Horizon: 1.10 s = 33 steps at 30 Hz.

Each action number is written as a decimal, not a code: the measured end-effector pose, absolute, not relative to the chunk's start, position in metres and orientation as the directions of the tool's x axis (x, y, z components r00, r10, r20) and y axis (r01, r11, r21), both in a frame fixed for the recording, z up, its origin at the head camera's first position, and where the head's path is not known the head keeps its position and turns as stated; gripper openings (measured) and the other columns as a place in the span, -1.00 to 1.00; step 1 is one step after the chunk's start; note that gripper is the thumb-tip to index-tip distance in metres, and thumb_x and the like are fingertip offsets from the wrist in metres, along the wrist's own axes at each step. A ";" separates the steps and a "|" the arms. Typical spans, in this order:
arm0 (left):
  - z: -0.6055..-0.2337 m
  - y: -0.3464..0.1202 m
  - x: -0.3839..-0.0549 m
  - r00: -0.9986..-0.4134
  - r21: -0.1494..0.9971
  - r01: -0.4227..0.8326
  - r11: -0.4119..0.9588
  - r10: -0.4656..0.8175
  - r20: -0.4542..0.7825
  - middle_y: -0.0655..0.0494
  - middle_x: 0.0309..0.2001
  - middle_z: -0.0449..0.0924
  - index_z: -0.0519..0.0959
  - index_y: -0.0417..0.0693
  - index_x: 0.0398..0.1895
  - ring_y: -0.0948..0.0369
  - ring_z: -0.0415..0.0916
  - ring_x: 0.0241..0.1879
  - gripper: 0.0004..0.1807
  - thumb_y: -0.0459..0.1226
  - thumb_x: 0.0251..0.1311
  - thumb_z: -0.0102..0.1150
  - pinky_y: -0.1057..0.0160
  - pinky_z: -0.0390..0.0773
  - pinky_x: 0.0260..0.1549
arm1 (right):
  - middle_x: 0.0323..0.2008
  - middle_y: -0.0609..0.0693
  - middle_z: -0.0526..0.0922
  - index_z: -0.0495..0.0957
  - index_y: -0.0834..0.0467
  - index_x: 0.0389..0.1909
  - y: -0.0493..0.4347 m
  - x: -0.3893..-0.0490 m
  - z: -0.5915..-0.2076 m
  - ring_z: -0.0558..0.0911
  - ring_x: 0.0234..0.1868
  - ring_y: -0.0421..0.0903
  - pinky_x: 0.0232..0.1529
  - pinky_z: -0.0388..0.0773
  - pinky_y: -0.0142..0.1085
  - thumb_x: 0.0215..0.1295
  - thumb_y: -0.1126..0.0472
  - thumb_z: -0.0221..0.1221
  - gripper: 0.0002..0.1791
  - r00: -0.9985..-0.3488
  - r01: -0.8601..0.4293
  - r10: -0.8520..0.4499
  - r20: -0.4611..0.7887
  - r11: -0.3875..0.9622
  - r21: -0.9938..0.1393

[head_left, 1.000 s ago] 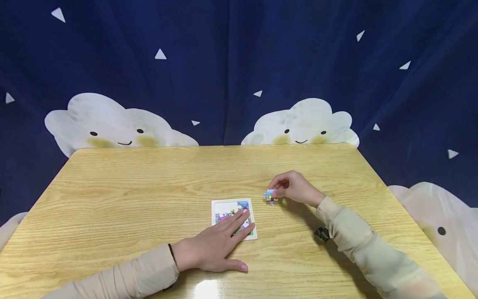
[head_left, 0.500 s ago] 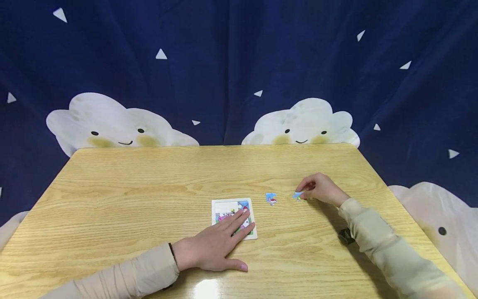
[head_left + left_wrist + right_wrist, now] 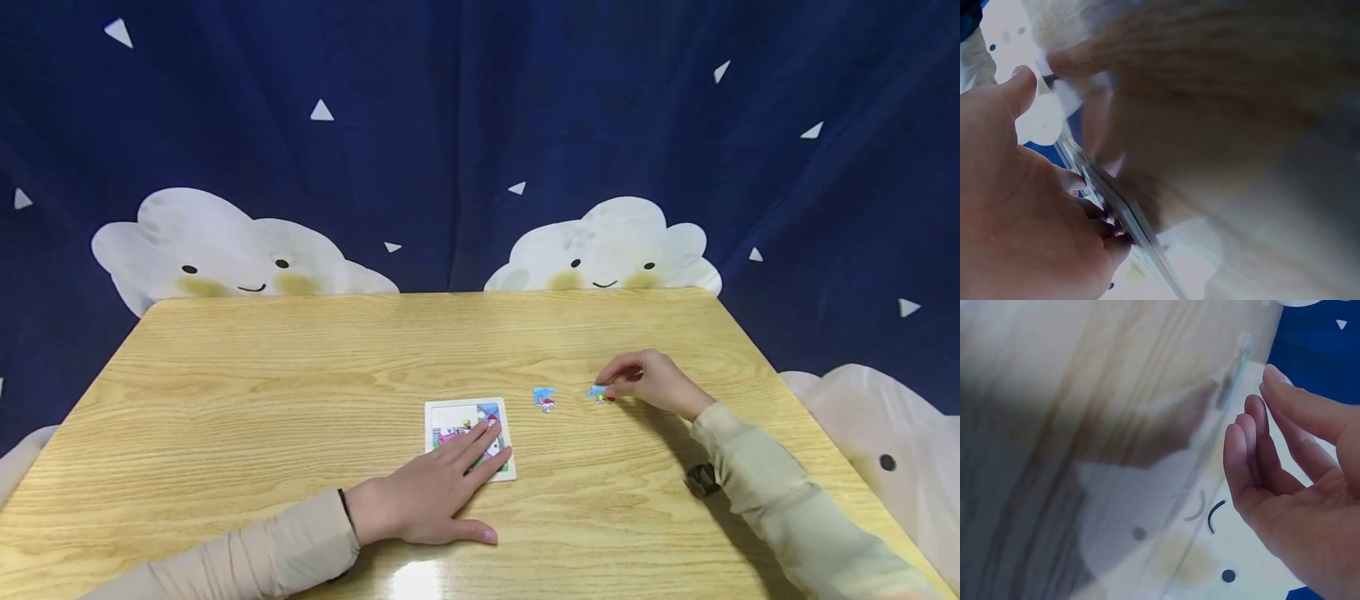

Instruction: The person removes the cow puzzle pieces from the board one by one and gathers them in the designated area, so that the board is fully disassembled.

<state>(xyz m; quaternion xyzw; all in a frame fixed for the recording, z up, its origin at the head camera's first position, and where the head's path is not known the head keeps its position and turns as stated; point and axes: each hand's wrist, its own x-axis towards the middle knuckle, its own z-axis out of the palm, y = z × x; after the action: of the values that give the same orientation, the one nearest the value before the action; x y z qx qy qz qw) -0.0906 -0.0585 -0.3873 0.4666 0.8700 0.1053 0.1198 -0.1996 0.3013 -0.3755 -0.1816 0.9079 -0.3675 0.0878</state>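
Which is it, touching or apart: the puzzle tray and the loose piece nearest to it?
Apart. The head view shows a strip of bare tabletop between the puzzle tray and that loose piece.

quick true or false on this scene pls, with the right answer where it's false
1. The left hand rests on the puzzle tray. True.
2. Pieces fill the whole puzzle tray. False: a bare white patch shows at its upper left in the head view.
3. A loose piece lies between the puzzle tray and the right hand. True.
4. The two loose pieces touch. False: the other loose piece lies apart, farther from the puzzle tray.
5. The curtain is dark blue. True.
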 end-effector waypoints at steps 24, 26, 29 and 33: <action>-0.388 -0.060 -0.073 -0.532 0.250 0.811 0.529 0.845 -0.062 -0.18 0.55 -0.24 -0.03 -0.09 0.57 -0.05 -0.27 0.52 -0.03 0.34 0.31 -0.21 0.02 0.06 0.39 | -0.28 0.04 0.74 0.67 0.28 -0.19 0.166 -0.182 -0.376 0.66 -0.30 -0.16 -0.24 0.59 -0.34 0.25 0.40 0.28 -0.87 -0.785 -0.448 -0.619 0.032 0.532 -0.719; -0.389 -0.060 -0.073 -0.532 0.253 0.810 0.530 0.844 -0.066 -0.18 0.56 -0.25 -0.03 -0.08 0.57 -0.05 -0.28 0.52 -0.02 0.35 0.30 -0.21 0.02 0.06 0.40 | -0.29 0.03 0.74 0.67 0.27 -0.20 0.162 -0.182 -0.376 0.66 -0.31 -0.17 -0.24 0.58 -0.35 0.24 0.40 0.29 -0.88 -0.783 -0.459 -0.621 0.034 0.540 -0.705; -0.389 -0.060 -0.073 -0.531 0.251 0.808 0.532 0.844 -0.078 -0.17 0.56 -0.27 -0.05 -0.07 0.57 -0.04 -0.30 0.53 -0.01 0.36 0.29 -0.22 0.02 0.04 0.40 | -0.33 0.01 0.73 0.67 0.25 -0.23 0.158 -0.183 -0.376 0.63 -0.34 -0.21 -0.26 0.57 -0.37 0.23 0.40 0.29 -0.90 -0.777 -0.484 -0.628 0.039 0.558 -0.674; -0.391 -0.059 -0.074 -0.531 0.245 0.808 0.536 0.842 -0.090 -0.17 0.56 -0.29 -0.07 -0.06 0.58 -0.04 -0.31 0.53 0.01 0.38 0.28 -0.23 0.03 0.03 0.40 | -0.39 -0.03 0.70 0.67 0.24 -0.28 0.154 -0.185 -0.375 0.58 -0.39 -0.26 -0.31 0.55 -0.39 0.22 0.41 0.29 -0.92 -0.776 -0.494 -0.630 0.029 0.578 -0.649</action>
<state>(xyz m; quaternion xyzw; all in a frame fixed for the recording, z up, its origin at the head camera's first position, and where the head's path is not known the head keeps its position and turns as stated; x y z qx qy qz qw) -0.0740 -0.0589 -0.3905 0.4738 0.8707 0.0867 0.0990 -0.1848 0.1538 -0.3753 -0.3186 0.8823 -0.3308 0.1029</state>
